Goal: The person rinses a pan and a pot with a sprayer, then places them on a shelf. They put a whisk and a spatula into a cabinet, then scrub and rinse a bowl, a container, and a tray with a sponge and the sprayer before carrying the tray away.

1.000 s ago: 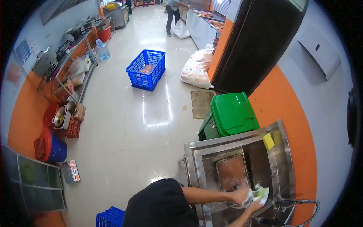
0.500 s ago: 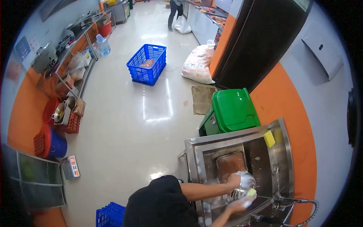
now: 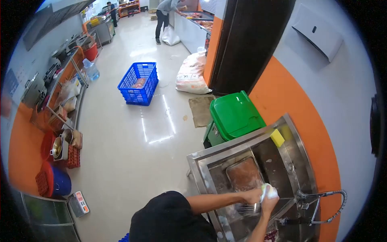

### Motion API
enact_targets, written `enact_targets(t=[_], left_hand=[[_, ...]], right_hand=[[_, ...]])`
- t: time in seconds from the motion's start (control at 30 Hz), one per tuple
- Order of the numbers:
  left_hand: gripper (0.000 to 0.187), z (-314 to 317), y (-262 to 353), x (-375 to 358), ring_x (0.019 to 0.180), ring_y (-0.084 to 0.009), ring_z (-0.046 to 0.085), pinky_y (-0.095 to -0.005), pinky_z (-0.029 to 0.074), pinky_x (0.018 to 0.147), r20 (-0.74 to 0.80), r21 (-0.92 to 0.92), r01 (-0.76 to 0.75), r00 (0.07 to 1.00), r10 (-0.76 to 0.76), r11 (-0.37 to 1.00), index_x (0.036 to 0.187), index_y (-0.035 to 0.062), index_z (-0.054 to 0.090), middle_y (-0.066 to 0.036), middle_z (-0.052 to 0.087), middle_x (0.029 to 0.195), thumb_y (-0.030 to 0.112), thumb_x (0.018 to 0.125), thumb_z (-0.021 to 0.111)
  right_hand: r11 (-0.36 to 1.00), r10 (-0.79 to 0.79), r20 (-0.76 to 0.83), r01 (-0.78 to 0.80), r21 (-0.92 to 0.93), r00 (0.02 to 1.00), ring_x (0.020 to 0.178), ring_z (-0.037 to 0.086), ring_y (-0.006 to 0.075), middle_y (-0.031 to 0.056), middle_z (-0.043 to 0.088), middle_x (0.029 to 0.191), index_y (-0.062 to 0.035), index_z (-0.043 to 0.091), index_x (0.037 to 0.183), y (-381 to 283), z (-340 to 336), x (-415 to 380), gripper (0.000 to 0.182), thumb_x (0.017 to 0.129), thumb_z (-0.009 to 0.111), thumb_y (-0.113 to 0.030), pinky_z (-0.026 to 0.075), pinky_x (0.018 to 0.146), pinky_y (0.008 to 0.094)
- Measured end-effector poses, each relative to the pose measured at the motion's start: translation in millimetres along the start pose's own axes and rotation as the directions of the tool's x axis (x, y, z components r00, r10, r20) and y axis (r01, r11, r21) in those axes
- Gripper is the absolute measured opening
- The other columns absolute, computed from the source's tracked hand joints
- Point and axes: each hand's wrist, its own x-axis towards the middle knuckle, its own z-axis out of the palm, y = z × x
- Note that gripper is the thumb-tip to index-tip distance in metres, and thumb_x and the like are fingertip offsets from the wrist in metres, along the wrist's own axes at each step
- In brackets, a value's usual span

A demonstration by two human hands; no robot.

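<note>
Now your right hand [image 3: 269, 203] pinches the foamy sponge [image 3: 267, 190] by your left hand [image 3: 253, 196], whose grip I can't tell. Striped metal [image 3: 247, 210] sits nearer your left, toward the sink's [image 3: 200, 173] near edge.

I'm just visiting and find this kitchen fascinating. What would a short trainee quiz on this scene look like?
1. Multiple choice. Where does the yellow sponge lie?
A) on the floor
B) on the wall-side edge of the sink
C) inside the blue crate

2. True or false? The lid of the green bin is shut.

3. Fill in the missing word. The left hand and right hand meet over the sink, around what looks like a pale-green sponge lathered in white ____.

Key: 1. B; 2. True; 3. foam.
</note>
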Motion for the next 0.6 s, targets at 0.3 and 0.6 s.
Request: enact_targets(t=[0.3,0.6], left_hand=[[0.031,-14,34,1,0.069,-0.0355,0.062,-0.0439,0.046,0.064,-0.524,-0.664,0.242,0.525,-0.671,0.708,0.084,-0.0025,0.062,-0.025,0.061,0.079,0.026,0.081,0.052],[0.037,-25,81,7,0.073,-0.0247,0.061,-0.0394,0.048,0.069,-0.423,-0.654,0.203,0.700,-0.575,0.729,0.090,0.0007,0.061,-0.016,0.062,0.075,0.031,0.093,0.041]], right_hand=[[0.987,0.051,-0.418,0.018,0.159,0.907,0.123,0.040,0.0277,0.0168,0.042,0.134,0.0053,0.041,0.128,17,45,-61,0.047,0.094,0.040,-0.027,0.031,0.102,0.0366],[0.698,0.336,-0.110,-0.169,0.696,0.935,0.095,0.055,0.0232,0.0136,0.056,0.109,0.0078,0.050,0.116,63,-29,-9,0.045,0.094,0.042,-0.031,0.043,0.086,0.0350]])
